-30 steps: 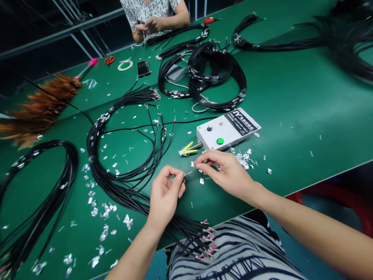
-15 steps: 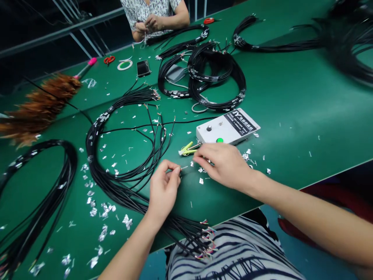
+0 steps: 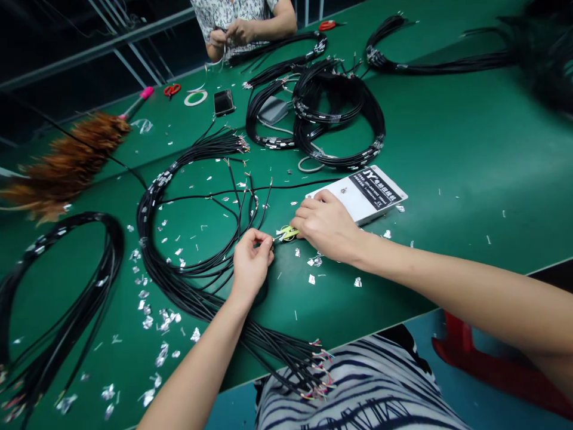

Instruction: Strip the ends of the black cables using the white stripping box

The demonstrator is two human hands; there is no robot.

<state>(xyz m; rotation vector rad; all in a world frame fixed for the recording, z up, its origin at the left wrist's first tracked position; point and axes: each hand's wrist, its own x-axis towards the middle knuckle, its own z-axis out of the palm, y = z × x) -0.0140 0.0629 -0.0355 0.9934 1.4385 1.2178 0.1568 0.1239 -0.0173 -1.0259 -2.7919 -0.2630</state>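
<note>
Between thumb and forefinger, my left hand [image 3: 252, 261] pinches the thin stripped end of a black cable; the cable is mostly hidden by the hand. This end meets the jaws of a small yellow-green clip [image 3: 287, 233] on the front of a white box-shaped machine [image 3: 364, 206] with a black label. My right hand [image 3: 326, 228] has its fingers closed around the back of the clip and covers the machine's knob and green button. A looped bundle of black cables [image 3: 150, 251] lies beside my left hand, its bare coloured ends near the table's front edge.
More black cable coils [image 3: 344, 158] lie behind the machine, another coil [image 3: 114, 257] at the left. Foil scraps [image 3: 165, 319] litter the green table [image 3: 452, 149]. A feather duster [image 3: 80, 158], red scissors [image 3: 172, 90], tape roll [image 3: 196, 98] and phone [image 3: 223, 103] lie farther back. A co-worker's hands [image 3: 237, 33] work opposite.
My right hand has moved left and closed on the clip, now over the knob and button. The cable end in my left hand has come up to the clip's jaws.
</note>
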